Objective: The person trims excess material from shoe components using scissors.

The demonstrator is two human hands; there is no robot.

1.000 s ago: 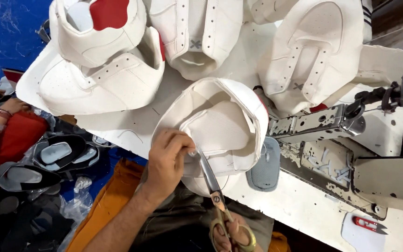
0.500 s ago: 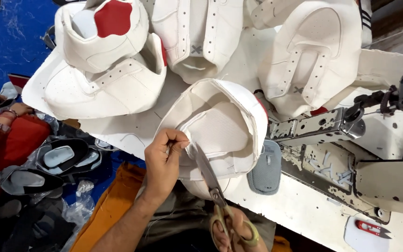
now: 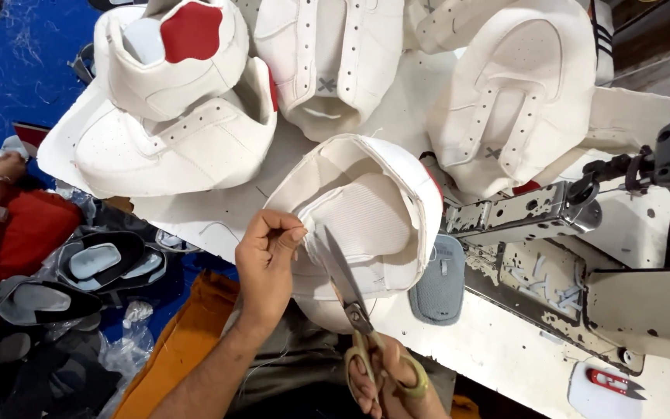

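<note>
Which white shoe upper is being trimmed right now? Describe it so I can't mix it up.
On the white worktable, it is the shoe upper at the near edge, beside the sewing machine arm. Unlike the others, the left hand pinches it and scissors touch it.

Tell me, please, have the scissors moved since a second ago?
Yes. The scissors blades have swung up and leftward, away from the grey pad, towards the left hand pinching the white shoe upper.

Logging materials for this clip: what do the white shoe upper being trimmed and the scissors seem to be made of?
The white shoe upper looks like matte synthetic leather over a textile lining: smooth outer skin, stitched edges, a woven-looking inner panel; real leather cannot be ruled out. The scissors look like bare grey steel blades with yellowish, probably plastic-coated, handle loops, held in the right hand. The left hand pinches the upper's edge.
</note>
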